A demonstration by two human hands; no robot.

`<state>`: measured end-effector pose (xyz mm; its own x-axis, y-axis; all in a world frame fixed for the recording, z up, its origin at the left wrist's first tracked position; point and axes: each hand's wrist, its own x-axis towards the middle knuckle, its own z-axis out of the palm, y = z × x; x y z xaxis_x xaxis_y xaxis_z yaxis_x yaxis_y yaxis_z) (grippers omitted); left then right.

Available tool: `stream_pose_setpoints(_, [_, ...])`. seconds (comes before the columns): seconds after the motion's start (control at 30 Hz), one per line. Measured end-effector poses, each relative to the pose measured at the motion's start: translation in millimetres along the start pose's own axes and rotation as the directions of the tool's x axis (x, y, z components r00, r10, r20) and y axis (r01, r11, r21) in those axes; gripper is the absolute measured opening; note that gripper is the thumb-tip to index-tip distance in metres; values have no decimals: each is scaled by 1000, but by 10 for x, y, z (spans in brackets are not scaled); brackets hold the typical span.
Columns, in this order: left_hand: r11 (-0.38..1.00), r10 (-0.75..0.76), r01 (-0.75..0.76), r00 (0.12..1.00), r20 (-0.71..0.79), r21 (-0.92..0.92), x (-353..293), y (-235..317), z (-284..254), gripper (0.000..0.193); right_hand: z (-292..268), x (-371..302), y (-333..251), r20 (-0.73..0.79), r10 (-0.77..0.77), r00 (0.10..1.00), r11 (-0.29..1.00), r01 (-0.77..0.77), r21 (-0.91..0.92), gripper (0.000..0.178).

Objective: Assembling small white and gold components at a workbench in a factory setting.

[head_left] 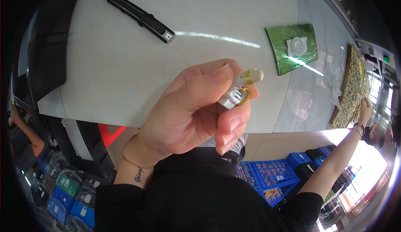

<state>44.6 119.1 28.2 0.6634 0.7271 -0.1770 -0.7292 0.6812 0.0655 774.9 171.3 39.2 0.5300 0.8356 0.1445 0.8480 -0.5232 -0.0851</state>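
Observation:
In the middle, close to the camera, my left hand [196, 102] is closed, pinching a small white-and-gold piece [230, 96]. The piece has a rounded cream tip, a gold band and black stripes on its white body; my fingers cover part of it. Far to the right, my right hand [364, 110] reaches to a tray of small pieces [353, 86], heaped in pale and gold colours. Its fingers are too small and partly hidden to tell whether they grip anything.
A long black tool with a metal end [140, 17] lies on the pale table [112, 73]. Toward the right sits a green packet [282, 61] with a round white item [298, 45] on top. Blue crates [271, 173] stand below; another person's arm [29, 132] shows at far left.

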Motion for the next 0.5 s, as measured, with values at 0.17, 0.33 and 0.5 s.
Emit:
stream_pose_setpoints(0.17, [1000, -8, 8, 999, 40, -3, -15, 14, -27, 34, 20, -157, -331, -111, 67, 992, 985, -83, -149, 33])
stream_pose_setpoints(0.33, [999, 33, -30, 996, 83, -40, -17, 20, -21, 34, 2, -168, -249, -144, 41, 989, 999, -43, -16, 31])
stream_pose_setpoints(0.5, [998, 43, -39, 996, 82, -52, -23, 17, -10, 34, -88, -64, -126, -231, 140, 963, 987, -116, 113, 27])
